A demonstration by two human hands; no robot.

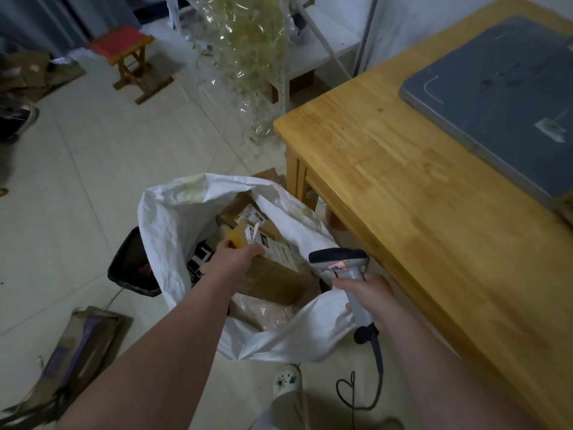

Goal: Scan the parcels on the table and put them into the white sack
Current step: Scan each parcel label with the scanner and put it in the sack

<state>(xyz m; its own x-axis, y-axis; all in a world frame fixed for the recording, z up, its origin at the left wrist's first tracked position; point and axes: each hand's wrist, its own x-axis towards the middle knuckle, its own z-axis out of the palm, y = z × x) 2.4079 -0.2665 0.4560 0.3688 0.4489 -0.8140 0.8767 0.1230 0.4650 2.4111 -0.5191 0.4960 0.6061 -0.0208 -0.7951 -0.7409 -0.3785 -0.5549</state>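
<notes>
The white sack [173, 218] stands open on the floor beside the wooden table [403, 187]. Inside it lie several brown cardboard parcels. My left hand [232, 259] reaches into the sack's mouth and grips the edge of a brown parcel [276, 274] with a white label on top. Another labelled parcel [245, 212] lies deeper in the sack. My right hand [369, 296] holds a grey barcode scanner [341, 268] by its handle, just above the sack's right rim. Its cable hangs down toward the floor.
A dark grey flat board [502, 94] lies on the table's far right. A black bin [130, 265] stands left of the sack. Flattened cardboard [77, 346] lies on the floor at lower left. A small red-topped stool [130, 57] stands at the back, and clear plastic wrap [245, 57] hangs overhead.
</notes>
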